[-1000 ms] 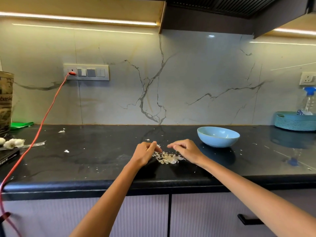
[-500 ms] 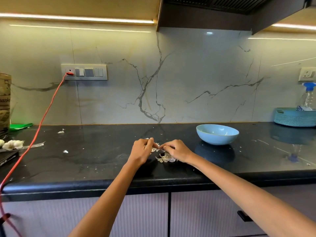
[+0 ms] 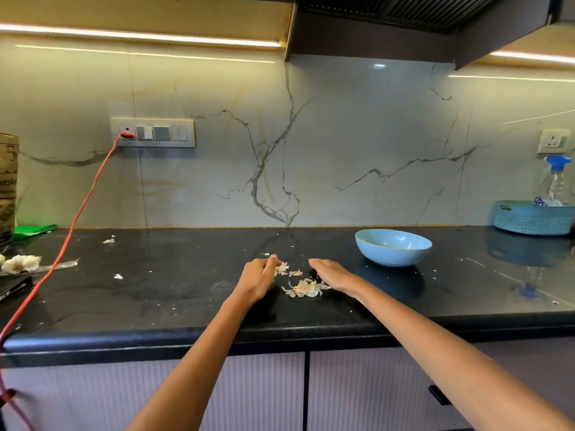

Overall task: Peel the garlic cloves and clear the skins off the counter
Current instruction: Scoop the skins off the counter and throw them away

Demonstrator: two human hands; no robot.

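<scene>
A small pile of pale garlic skins (image 3: 303, 287) lies on the black counter (image 3: 174, 287) between my hands, with a few more skins (image 3: 287, 270) just behind it. My left hand (image 3: 259, 275) rests on edge at the left of the skins, fingers held together and touching the far scraps. My right hand (image 3: 331, 275) lies flat on the counter at the right of the pile, fingers extended, holding nothing. A light blue bowl (image 3: 393, 246) stands to the right behind my right hand. Garlic bulbs (image 3: 20, 263) lie at the far left.
Stray skin flakes (image 3: 117, 276) dot the counter's left half. A red cable (image 3: 77, 213) hangs from the wall socket across the left side. A teal basket (image 3: 533, 216) with a spray bottle (image 3: 557, 181) stands at the back right. A brown bag (image 3: 7, 188) stands far left.
My hands had been pinched together over the skins; they have drawn apart and now flank the pile, the right hand flattened. The skins lie more spread out.
</scene>
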